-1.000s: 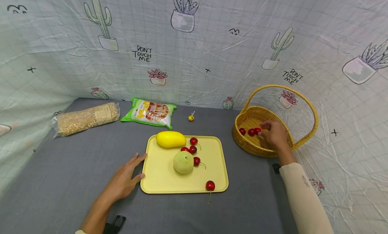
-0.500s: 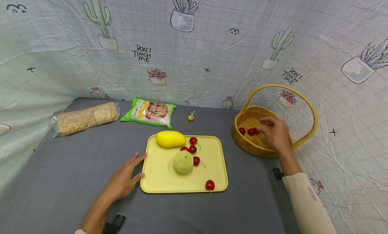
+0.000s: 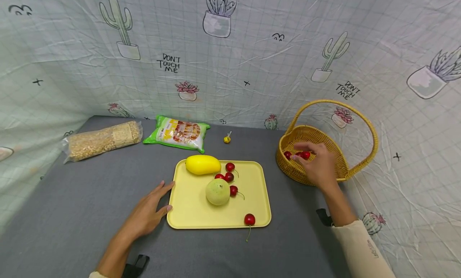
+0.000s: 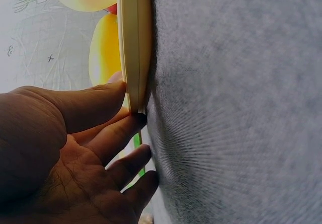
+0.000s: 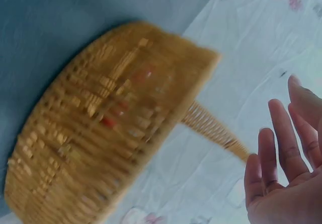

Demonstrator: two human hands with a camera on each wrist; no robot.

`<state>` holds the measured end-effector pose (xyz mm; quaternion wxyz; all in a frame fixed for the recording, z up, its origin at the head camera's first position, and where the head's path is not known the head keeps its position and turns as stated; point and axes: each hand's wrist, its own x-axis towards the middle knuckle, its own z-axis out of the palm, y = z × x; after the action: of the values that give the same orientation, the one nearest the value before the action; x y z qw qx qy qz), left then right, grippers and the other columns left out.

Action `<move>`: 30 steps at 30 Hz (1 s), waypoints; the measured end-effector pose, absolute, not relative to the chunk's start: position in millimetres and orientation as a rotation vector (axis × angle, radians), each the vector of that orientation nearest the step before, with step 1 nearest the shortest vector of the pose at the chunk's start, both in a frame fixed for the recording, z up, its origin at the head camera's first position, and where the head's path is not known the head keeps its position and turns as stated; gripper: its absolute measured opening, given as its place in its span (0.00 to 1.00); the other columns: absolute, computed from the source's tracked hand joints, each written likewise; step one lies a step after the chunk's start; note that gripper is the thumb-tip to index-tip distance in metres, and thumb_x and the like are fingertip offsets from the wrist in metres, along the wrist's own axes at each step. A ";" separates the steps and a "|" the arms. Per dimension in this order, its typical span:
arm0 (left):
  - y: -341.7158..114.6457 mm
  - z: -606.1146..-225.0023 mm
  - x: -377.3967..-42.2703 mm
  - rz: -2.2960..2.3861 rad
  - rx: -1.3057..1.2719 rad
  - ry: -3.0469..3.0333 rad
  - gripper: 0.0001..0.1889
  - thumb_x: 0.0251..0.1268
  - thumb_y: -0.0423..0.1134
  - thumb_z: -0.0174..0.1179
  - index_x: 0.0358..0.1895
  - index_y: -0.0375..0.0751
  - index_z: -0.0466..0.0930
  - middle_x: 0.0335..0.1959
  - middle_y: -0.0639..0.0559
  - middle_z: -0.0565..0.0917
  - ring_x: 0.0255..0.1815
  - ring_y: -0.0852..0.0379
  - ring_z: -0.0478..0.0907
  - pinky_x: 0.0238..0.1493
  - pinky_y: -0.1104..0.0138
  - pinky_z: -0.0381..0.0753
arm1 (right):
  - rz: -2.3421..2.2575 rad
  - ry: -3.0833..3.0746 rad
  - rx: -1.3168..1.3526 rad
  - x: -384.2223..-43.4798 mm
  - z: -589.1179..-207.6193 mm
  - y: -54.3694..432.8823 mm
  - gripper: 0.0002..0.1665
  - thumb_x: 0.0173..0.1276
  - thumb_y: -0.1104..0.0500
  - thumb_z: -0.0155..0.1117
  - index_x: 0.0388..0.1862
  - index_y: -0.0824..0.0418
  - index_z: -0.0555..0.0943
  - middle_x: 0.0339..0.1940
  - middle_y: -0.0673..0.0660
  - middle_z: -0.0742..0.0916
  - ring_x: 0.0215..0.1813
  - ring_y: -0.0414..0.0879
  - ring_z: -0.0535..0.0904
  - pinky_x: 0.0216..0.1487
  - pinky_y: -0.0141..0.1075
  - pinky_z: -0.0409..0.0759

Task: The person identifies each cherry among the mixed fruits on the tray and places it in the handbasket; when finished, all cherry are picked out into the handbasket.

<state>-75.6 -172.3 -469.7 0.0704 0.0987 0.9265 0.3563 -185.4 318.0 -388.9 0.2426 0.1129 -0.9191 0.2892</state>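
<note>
Head view: right hand [image 3: 321, 168] over basket [image 3: 292, 170], fingers [image 3: 305, 146] parted.

At the right of the head view, a tan woven basket [image 3: 292, 172] stands upright, its handle [image 3: 375, 144] arching over; glossy red cherries [image 3: 306, 155] lie inside. At lower centre, a pale yellow rectangular tray [image 3: 194, 214] lies flat.
</note>
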 end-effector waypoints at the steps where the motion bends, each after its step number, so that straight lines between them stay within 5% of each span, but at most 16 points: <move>1: -172.3 -469.6 -75.6 1.071 0.295 2.787 0.38 0.73 0.32 0.67 0.84 0.42 0.63 0.83 0.26 0.60 0.80 0.22 0.61 0.71 0.28 0.69 | 0.793 -2.503 0.336 -182.5 -389.1 314.2 0.20 0.58 0.62 0.85 0.51 0.58 0.92 0.44 0.60 0.95 0.43 0.52 0.79 0.44 0.39 0.71; 15: -172.0 -470.0 -75.3 1.070 0.297 2.799 0.38 0.73 0.32 0.67 0.84 0.43 0.63 0.83 0.26 0.60 0.80 0.22 0.61 0.72 0.28 0.68 | 0.862 -2.540 0.541 -137.3 -391.3 268.5 0.24 0.52 0.61 0.88 0.50 0.53 0.93 0.44 0.51 0.93 0.44 0.41 0.76 0.42 0.30 0.73; 30: -172.0 -469.9 -74.4 1.091 0.306 2.804 0.38 0.73 0.31 0.67 0.84 0.42 0.63 0.83 0.26 0.61 0.81 0.23 0.61 0.72 0.28 0.69 | 0.873 -2.715 0.701 -108.5 -406.5 250.8 0.26 0.49 0.57 0.90 0.50 0.47 0.92 0.40 0.42 0.88 0.45 0.37 0.78 0.47 0.37 0.82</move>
<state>-74.4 -172.0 -469.9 0.0586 0.1009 0.9256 0.3601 -108.5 250.8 -406.5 0.1023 0.2373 -0.9196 0.2958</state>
